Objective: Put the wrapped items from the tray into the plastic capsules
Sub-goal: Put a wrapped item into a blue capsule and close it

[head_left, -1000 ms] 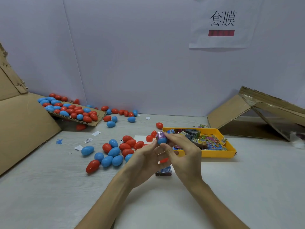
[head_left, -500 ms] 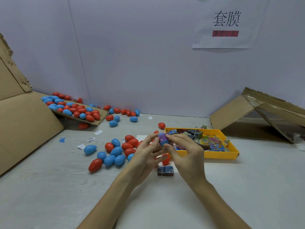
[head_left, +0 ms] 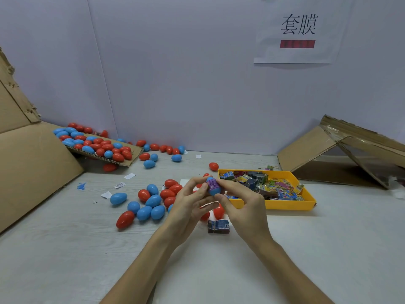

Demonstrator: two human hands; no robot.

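Capsule [head_left: 213, 187]: blue, with a purple wrapper showing across its middle. It is held up off the table [head_left: 328, 242] between both hands, just left of the tray's near-left corner.
Left hand [head_left: 188, 204]: fingers curled, thumb and forefinger tips pinching the capsule's left side.
Right hand [head_left: 244, 208]: also curled, forefinger over the top of the capsule and thumb under its lower end, gripping it from the right.
Tray [head_left: 285, 205]: yellow, shallow, heaped with wrapped items [head_left: 271, 187]. It sits just right of the hands, and the right hand's knuckles overlap its front-left corner in this view.
Spare item [head_left: 218, 226]: one small wrapped packet lying flat on the table below the hands, between the wrists.
Loose capsules [head_left: 151, 204]: a red and blue cluster on the table just left of the left hand, and a red one [head_left: 219, 212] under the hands.
Edges: a cardboard sheet [head_left: 32, 172] leans along the left. A flap [head_left: 122, 157] loaded with more capsules juts from it at the back-left corner. A folded box [head_left: 341, 154] stands at the back right, behind the tray.
Open room: the pale table stretches wide near the person and to the right of the right forearm.
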